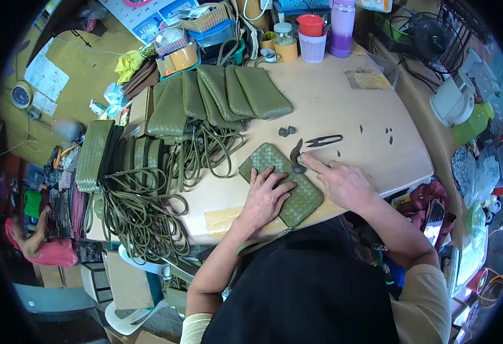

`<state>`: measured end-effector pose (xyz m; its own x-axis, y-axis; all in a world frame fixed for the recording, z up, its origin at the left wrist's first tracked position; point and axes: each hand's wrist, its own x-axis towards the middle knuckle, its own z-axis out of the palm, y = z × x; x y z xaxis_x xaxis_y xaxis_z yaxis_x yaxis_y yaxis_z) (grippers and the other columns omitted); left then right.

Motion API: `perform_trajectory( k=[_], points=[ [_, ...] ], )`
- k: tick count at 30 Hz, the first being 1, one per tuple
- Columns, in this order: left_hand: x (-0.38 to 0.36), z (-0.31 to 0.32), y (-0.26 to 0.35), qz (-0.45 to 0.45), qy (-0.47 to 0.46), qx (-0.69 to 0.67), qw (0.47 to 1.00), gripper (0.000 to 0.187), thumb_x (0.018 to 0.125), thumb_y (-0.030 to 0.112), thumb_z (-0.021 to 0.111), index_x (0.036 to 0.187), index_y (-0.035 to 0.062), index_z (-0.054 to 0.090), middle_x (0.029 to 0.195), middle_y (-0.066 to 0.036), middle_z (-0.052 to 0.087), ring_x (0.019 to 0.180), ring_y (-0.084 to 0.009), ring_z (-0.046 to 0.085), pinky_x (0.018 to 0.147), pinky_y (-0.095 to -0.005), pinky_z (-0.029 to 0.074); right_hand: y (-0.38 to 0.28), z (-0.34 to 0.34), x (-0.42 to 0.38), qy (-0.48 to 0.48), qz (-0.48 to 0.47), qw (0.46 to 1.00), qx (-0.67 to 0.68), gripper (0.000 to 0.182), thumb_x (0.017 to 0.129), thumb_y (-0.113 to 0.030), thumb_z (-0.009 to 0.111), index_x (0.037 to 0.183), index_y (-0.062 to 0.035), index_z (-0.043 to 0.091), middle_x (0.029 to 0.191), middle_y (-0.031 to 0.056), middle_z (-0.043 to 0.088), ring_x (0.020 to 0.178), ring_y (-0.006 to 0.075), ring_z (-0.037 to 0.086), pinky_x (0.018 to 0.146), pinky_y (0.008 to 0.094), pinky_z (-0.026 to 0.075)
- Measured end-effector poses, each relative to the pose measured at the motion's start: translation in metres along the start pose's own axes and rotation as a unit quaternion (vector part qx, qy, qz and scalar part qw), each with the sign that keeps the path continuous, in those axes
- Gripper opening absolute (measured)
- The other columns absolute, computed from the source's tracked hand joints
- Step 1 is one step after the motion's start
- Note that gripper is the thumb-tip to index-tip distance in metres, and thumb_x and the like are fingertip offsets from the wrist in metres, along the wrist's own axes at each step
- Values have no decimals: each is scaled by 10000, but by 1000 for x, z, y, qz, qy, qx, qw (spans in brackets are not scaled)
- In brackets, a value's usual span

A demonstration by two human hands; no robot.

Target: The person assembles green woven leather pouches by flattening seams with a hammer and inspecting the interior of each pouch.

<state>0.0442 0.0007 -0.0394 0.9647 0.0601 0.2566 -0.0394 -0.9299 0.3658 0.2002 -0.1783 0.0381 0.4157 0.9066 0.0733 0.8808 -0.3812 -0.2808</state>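
Observation:
A green woven-pattern zip pouch [306, 198] lies flat at the table's front edge, its strap trailing toward my lap. My left hand [267, 196] rests on it with fingers spread, pressing it down. At the pouch's upper right edge is a small dark curved piece [295, 153]. The fingertips of my right hand [343, 182] close on this piece, index finger extended and the others curled; the thumb is mostly hidden. Just beyond it lie black thread snips [324, 140] and a few small dark lumps [287, 131].
Stacked green pouches [217, 97] and a tangle of green straps [142, 212] cover the table's left side. A purple bottle [342, 28], a white cup [312, 46] and baskets line the back. Small dark scraps [389, 137] lie at right. Another person's arm [36, 235] shows far left.

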Motion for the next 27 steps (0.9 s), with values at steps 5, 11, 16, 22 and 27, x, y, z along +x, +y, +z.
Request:
perform_trajectory(
  k=[5,11,16,22,27],
  points=[
    [1,-17,7,-23,-69,-37,997,385,838,291,676,1208,193,637,1321,-108,460,1351,-399,306,1099,-664,150,-1,-14,-12,49,16,998,47,566,889,-168,577,1419,-269,407,850,202,642,758,379,660,707,464,539],
    [3,-23,16,-29,-100,-30,994,488,794,412,693,1226,190,642,1353,-150,426,1384,-433,247,1097,-689,77,15,-30,-40,6,40,998,42,583,873,-146,589,1418,-253,412,854,196,640,737,384,643,699,483,524],
    [5,-28,17,-31,-152,-15,988,633,745,491,705,1299,209,587,1416,-159,350,1406,-449,179,1084,-710,51,10,-7,-74,6,72,995,75,588,838,-114,614,1392,-243,465,770,165,621,705,361,640,689,464,528],
    [9,-36,21,-56,-198,-29,978,729,698,432,755,1359,230,523,1468,-156,302,1434,-437,97,1098,-692,34,1,-19,-90,28,61,997,42,575,833,-78,600,1374,-240,491,748,169,601,650,359,636,610,439,536],
    [6,-34,21,-57,-180,-35,981,707,713,448,745,1353,240,527,1457,-141,318,1433,-432,111,1098,-692,30,-8,-48,-96,5,16,998,67,570,819,-40,588,1360,-203,510,752,159,595,647,337,638,582,440,537]
  ],
)
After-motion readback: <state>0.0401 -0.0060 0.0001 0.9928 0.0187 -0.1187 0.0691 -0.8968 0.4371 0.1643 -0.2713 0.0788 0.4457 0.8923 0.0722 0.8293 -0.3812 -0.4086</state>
